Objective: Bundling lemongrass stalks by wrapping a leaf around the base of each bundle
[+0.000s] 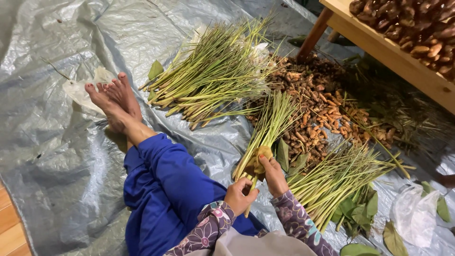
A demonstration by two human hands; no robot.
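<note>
A small bundle of lemongrass stalks (265, 132) is being held just above the silver tarp (57, 156), in front of the blue-trousered legs (166, 189). Its pale thick ends are being gathered low, while the thin green tops are fanning upward over a heap of turmeric roots (322, 109). The bundle is being gripped near its base by the right hand (274, 174), whose fingers are being closed around the stalks and a yellow-brown leaf wrap (259, 159). The lowest stalk ends are being pinched by the curled fingers of the left hand (240, 193). Larger lemongrass piles (213, 71) are lying to either side. The wooden tray of brown roots (407, 28) is being cut off at the frame edge, and the shadowed area beneath it is hard to make out.
</note>
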